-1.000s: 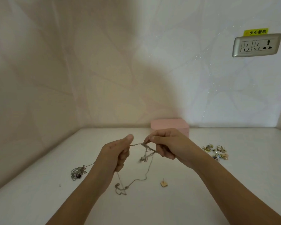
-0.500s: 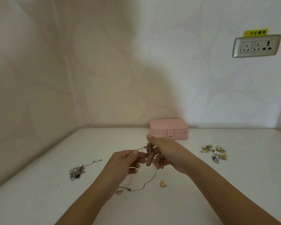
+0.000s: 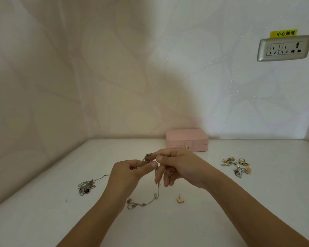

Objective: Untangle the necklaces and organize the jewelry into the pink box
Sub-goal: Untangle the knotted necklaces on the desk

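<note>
Left hand (image 3: 130,172) and right hand (image 3: 178,166) pinch necklace (image 3: 150,200); chain hangs down.

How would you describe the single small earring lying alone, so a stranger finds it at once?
Start from the pink box at the back wall and come toward the person, past the right hand. The stud earring lies alone on the white table. Unlike the pile of earrings, it is one tan square with an upright pin.

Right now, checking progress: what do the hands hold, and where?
Both hands pinch the necklace at its tangled upper end; the rest hangs to the table.
</note>
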